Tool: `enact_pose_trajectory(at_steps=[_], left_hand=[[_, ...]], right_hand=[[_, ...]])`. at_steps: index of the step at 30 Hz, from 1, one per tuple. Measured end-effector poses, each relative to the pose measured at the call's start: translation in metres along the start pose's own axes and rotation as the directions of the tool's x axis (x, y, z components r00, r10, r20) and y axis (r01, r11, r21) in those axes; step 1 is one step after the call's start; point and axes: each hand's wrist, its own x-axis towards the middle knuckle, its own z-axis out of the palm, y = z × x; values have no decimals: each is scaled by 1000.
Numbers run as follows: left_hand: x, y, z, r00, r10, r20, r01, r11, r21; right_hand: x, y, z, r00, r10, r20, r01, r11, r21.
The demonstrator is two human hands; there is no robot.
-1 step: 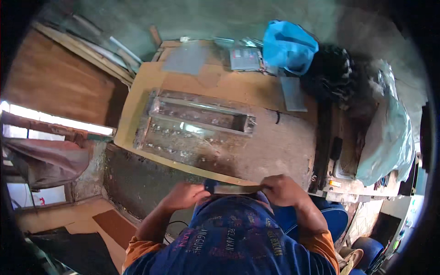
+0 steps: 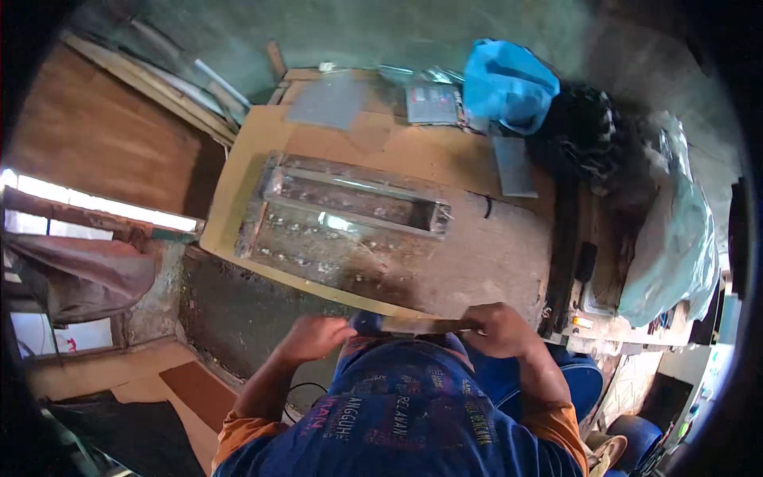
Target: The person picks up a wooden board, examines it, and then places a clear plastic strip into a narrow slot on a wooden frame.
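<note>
A person holds a thin flat strip (image 2: 421, 324) level at the near edge of a wooden workbench (image 2: 254, 167), its long axis running left to right. Right hand (image 2: 497, 330) fingers clamp one end; left hand (image 2: 314, 338) fingers curl closed near the other, contact unclear.

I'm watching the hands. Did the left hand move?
No. The left hand sits at the same spot by the near edge of the workbench as before.

Dusty wooden workbench (image 2: 493, 254) against a greenish wall (image 2: 381, 32).
</note>
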Motion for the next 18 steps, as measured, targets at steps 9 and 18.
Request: enact_pose_trajectory(at_steps=[9,18], left_hand=[[-40,-107,-53,888,-132,-439,135,991,-26],[-9,-146,-96,784,-86,-615,99,995,-14]], right_hand=[[33,-39,9,851,512,119,-492,856,-159],[82,-58,40,873,473,119,-464,880,-98]])
